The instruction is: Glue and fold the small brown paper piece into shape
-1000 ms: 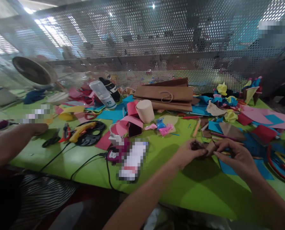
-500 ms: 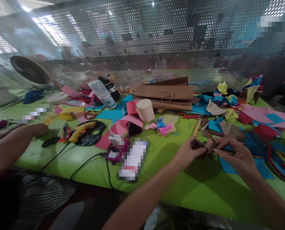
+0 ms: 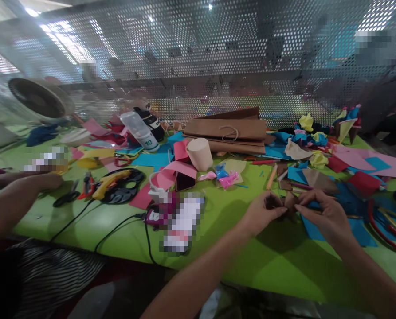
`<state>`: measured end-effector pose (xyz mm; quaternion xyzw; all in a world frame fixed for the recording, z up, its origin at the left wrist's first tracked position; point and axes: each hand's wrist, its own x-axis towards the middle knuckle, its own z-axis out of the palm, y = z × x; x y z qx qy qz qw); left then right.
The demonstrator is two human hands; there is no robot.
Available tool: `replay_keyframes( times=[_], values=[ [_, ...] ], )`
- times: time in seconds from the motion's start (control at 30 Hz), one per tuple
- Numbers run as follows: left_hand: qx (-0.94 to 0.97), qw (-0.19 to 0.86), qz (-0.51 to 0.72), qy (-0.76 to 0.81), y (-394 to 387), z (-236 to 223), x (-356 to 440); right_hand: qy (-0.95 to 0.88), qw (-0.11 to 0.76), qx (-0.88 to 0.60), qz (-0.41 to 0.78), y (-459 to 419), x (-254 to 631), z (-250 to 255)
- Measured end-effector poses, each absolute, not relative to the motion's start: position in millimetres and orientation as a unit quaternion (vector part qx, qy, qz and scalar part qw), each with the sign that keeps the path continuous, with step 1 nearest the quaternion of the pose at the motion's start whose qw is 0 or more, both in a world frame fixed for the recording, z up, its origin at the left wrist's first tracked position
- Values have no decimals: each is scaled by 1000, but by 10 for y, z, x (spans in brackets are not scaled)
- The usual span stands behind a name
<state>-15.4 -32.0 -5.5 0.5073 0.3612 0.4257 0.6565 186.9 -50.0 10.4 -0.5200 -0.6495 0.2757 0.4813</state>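
The bare left hand (image 3: pixel 262 215) is turned inward, its fingers curled and its thumb stretched out toward the right, gripping in a pinch. The bare right hand (image 3: pixel 326 215) faces it, thumb and index finger reaching left with their tips drawn close together in a pinch, the other fingers bent above. The two sets of fingertips are near each other. The bare left forearm (image 3: pixel 198 274) slants up and rightward from the bottom edge; the bare right forearm (image 3: pixel 372 270) slants up and leftward from the lower right. Both wrists look nearly straight.
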Motion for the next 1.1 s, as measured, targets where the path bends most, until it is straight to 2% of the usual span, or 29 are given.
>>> replay_keyframes(
  times=[0.33,0.63,1.1],
  values=[
    [535,656,399,352,-344,-14,-159,-640,480,-538,267,-513,1854,114],
    [603,564,399,399,-402,-7,-139,-653,481,-530,247,-518,1843,113],
    [589,569,420,391,-392,40,-154,-645,462,-538,286,-543,1805,141]
  ],
)
